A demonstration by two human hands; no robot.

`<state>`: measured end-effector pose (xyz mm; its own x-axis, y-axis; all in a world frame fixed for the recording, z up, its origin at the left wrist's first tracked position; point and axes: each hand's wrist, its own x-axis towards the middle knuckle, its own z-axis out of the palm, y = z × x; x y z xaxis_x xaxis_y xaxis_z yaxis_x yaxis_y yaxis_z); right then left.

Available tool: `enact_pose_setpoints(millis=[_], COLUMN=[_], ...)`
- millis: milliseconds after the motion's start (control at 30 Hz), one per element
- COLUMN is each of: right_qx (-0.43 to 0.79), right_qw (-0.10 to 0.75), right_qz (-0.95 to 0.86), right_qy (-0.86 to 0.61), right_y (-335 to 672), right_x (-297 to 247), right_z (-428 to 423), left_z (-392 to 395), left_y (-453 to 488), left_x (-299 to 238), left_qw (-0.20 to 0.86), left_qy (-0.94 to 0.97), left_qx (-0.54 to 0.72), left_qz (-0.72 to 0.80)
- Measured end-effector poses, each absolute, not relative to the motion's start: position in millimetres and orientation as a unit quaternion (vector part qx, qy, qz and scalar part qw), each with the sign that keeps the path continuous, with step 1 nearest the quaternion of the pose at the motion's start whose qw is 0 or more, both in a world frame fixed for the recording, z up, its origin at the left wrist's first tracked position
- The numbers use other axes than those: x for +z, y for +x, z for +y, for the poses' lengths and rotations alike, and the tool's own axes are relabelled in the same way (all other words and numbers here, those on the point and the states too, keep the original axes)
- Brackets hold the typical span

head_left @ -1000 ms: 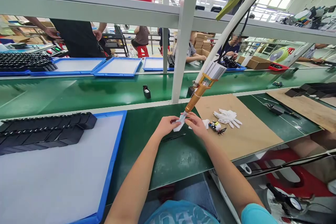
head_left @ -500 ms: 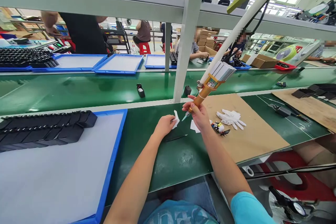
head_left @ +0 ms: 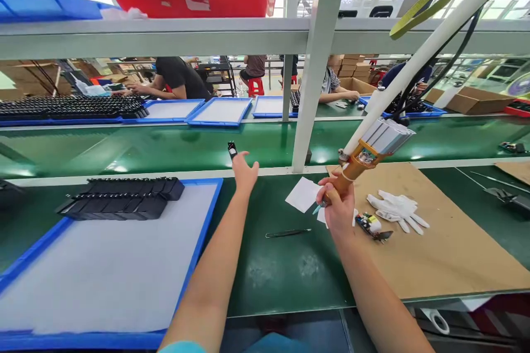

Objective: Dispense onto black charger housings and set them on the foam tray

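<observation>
My left hand stretches forward over the green belt, thumb and fingers apart. A small black case stands on the belt right at its fingertips; whether they touch, I cannot tell. My right hand is wrapped round an orange glue dispensing gun with a tapered nozzle pointing down left. Between the hands, a square of white paper lies on the green table, and black tweezers lie nearer me. Beside my right hand is a small circuit board with parts on it.
A blue-rimmed tray at left bears rows of black cases. White gloves lie on a brown board at right. A white post and a slanted white pole rise ahead. Co-workers sit beyond the belt.
My left hand has let go of the white paper and moved forward and left to the black case. My right hand still holds the dispensing gun. The camera view has shifted left and up.
</observation>
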<state>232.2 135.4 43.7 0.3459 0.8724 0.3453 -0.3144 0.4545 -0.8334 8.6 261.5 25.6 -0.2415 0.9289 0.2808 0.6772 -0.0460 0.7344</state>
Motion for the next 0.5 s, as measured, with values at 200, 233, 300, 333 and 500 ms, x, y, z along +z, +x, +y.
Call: enact_pose_setpoints(millis=[200, 233, 300, 333, 500], right_qx=[0.392, 0.395, 0.401, 0.402, 0.402], right_qw=[0.731, 0.731, 0.728, 0.727, 0.727], right_qz=[-0.425, -0.425, -0.426, -0.426, -0.431], right_qy=[-0.363, -0.360, -0.357, -0.357, -0.351], right_y=[233, 233, 233, 233, 232], right_x=[37, 35, 32, 32, 33], right_z=[134, 135, 137, 138, 139], left_z=[332, 338, 347, 350, 359], left_y=[-66, -76, -90, -96, -107], left_x=[29, 27, 23, 21, 13], left_qw=[0.146, 0.158, 0.173, 0.175, 0.170], left_qy=[0.524, 0.526, 0.531, 0.534, 0.550], left_qx=[0.360, 0.347, 0.324, 0.314, 0.273], left_qz=[0.758, 0.760, 0.764, 0.766, 0.771])
